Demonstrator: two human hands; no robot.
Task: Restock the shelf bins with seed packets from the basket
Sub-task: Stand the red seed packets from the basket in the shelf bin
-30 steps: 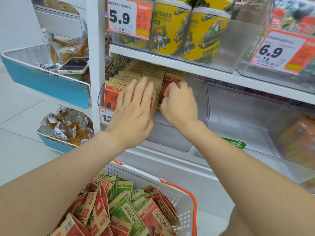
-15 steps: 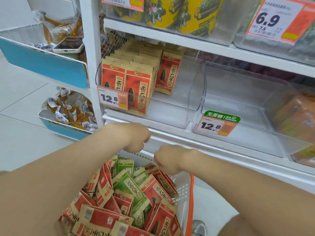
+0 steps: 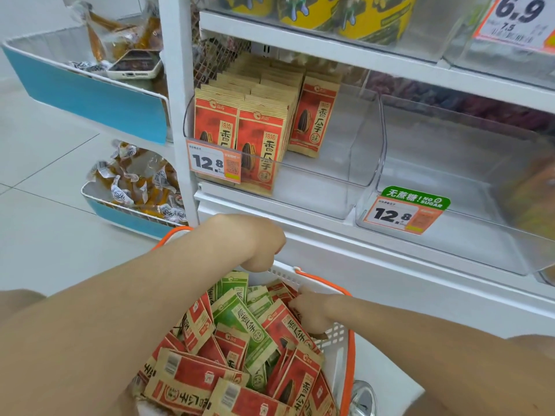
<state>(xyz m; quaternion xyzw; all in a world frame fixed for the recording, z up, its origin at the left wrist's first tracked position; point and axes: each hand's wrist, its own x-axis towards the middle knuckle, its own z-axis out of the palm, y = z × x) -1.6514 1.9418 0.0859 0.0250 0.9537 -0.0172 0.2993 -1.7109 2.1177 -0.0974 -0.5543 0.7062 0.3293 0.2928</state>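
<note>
A white basket with an orange rim (image 3: pixel 348 355) sits below me, heaped with red seed packets (image 3: pixel 192 382) and green seed packets (image 3: pixel 240 319). My left hand (image 3: pixel 255 241) hangs over the basket's far rim, fingers loosely curled downward with nothing seen in them. At the basket's right side, my right hand (image 3: pixel 312 312) is down among the packets, its fingers curled on a red packet (image 3: pixel 288 325). On the shelf, the left clear bin (image 3: pixel 360 145) holds rows of upright red packets (image 3: pixel 261 145) on its left side. The right clear bin (image 3: pixel 450 181) carries a green no-sugar tag (image 3: pixel 416 199).
A white shelf post (image 3: pixel 177 115) stands left of the bins. Beyond it hang two blue-fronted wire baskets (image 3: pixel 90 94) with snack packs (image 3: pixel 138 181) and a phone (image 3: pixel 135 66). Yellow cans (image 3: pixel 369 16) stand on the shelf above. Pale tiled floor (image 3: pixel 45 205) lies to the left.
Both hands left the red packets in the left bin and came down to the basket. The right hand has now gone in among the packets; my view tilted downward.
</note>
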